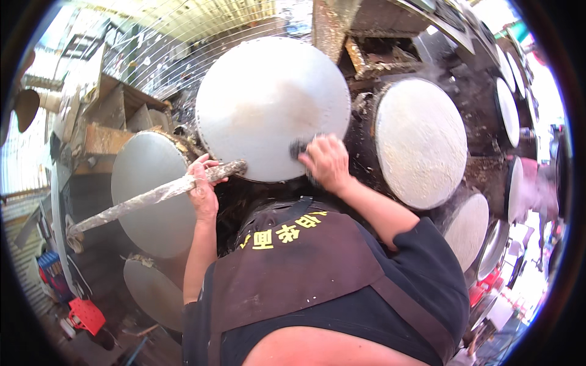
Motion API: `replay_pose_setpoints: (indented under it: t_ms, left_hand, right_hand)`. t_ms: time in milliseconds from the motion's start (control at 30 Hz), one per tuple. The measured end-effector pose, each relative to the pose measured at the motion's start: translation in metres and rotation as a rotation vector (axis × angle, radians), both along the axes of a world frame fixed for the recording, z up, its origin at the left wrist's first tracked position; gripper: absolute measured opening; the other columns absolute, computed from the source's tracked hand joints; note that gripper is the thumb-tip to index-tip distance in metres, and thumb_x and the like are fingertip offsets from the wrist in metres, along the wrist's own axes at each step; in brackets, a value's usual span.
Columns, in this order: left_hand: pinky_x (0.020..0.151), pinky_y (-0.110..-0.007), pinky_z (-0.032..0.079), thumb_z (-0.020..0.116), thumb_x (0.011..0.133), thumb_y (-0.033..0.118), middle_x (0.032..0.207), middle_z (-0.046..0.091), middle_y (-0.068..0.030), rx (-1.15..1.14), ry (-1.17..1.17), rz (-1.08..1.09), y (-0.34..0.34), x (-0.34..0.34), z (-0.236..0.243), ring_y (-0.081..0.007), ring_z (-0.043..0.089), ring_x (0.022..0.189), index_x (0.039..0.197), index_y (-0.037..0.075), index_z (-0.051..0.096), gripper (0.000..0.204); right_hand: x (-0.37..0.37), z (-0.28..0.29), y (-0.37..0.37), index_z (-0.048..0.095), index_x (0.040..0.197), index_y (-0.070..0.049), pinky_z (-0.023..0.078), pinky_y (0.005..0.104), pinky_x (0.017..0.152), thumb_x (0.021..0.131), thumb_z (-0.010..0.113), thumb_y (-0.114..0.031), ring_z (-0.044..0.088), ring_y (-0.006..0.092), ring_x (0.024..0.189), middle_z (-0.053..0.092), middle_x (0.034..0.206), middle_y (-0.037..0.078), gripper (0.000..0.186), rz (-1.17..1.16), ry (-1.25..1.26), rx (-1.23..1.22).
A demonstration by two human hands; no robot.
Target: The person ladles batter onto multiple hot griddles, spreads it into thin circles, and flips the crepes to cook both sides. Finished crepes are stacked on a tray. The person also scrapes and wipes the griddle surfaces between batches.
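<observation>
Before me is a large round metal griddle plate point(262, 79), pale with a brownish smudge in the middle. My right hand point(328, 163) is closed over a dark, rough scrubbing pad point(298, 148) at the plate's near right part; its exact kind is partly hidden by the fingers. Wrapped in my left hand point(202, 186) is a long stick point(134, 206) crusted with whitish residue. It slants from the lower left up to the griddle's near left rim, where its dark tip point(239, 167) sits. Whether the tip touches the plate I cannot tell.
To the right, a round plate point(421, 143) carries a bumpy white coating; several more plates curve beyond it, with steam around them. Two grey round plates point(149, 195) stand at my left. Wire racks point(177, 46) are behind, and a red plastic basket point(87, 315) is low left.
</observation>
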State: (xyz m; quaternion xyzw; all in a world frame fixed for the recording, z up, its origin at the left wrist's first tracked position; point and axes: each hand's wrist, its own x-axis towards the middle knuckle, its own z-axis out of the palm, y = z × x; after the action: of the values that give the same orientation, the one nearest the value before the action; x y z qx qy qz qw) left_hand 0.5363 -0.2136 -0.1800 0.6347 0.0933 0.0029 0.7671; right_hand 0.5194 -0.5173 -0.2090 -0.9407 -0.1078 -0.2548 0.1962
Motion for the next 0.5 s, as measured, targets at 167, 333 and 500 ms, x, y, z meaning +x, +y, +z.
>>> replay_pose_setpoints:
  t_ms: [167, 333, 500]
  left_hand:
    - [0.062, -0.031, 0.058, 0.045, 0.101, 0.031, 0.095, 0.061, -0.0140, 0.017, -0.035, 0.042, -0.006, -0.008, -0.001, -0.0202, 0.064, 0.079, 0.115, -0.003, 0.053, 0.038]
    - [0.064, -0.031, 0.058, 0.042, 0.102, 0.029, 0.096, 0.061, -0.0146, 0.048, -0.036, 0.102, -0.012, -0.018, -0.001, -0.0208, 0.064, 0.083, 0.112, -0.003, 0.053, 0.035]
    - [0.065, -0.031, 0.057, 0.044, 0.101, 0.027, 0.093, 0.064, -0.0136, 0.073, -0.078, 0.150, -0.016, -0.022, -0.002, -0.0190, 0.065, 0.073, 0.105, -0.003, 0.056, 0.033]
  right_hand:
    - [0.141, 0.009, -0.028, 0.057, 0.086, -0.006, 0.045, 0.0430, 0.072, 0.087, 0.062, -0.029, 0.054, 0.0317, 0.085, 0.056, 0.089, 0.013, 0.024, -0.270, 0.053, -0.057]
    - [0.153, -0.003, 0.101, 0.059, 0.083, -0.008, 0.049, 0.0412, 0.075, 0.084, 0.055, -0.025, 0.058, 0.0313, 0.090, 0.061, 0.089, 0.015, 0.018, 0.190, 0.297, -0.111]
    - [0.048, 0.020, 0.059, 0.055, 0.083, -0.012, 0.044, 0.0381, 0.071, 0.073, 0.073, -0.028, 0.053, 0.0255, 0.084, 0.053, 0.088, 0.007, 0.026, 0.318, 0.092, -0.012]
